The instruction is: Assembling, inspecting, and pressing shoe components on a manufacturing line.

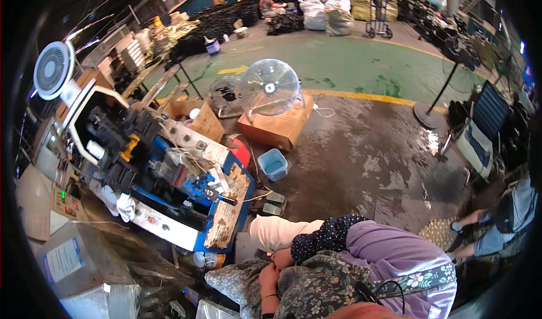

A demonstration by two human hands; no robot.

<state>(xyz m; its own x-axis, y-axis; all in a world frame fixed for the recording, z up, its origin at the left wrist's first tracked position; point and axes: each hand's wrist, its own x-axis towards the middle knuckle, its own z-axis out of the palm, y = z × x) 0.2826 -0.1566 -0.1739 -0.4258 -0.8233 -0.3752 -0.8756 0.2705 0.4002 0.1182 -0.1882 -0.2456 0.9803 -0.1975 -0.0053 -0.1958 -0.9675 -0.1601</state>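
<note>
Both my hands meet over my lap, on dark floral apron cloth. My left hand, with a thin bracelet at its wrist, is closed and touches my right hand. Just above it, my right hand comes out of a dark dotted sleeve cover, its fingers curled in. What lies between the fingers, if anything, is hidden. A peach-coloured cloth shape shows beyond the right hand. To the left stands a blue and white machine with a worn, stained plate; neither hand touches it.
Beyond the machine are a blue bin and a floor fan on a cardboard box. A grey metal cabinet stands at lower left. A chair and another person's legs are at right.
</note>
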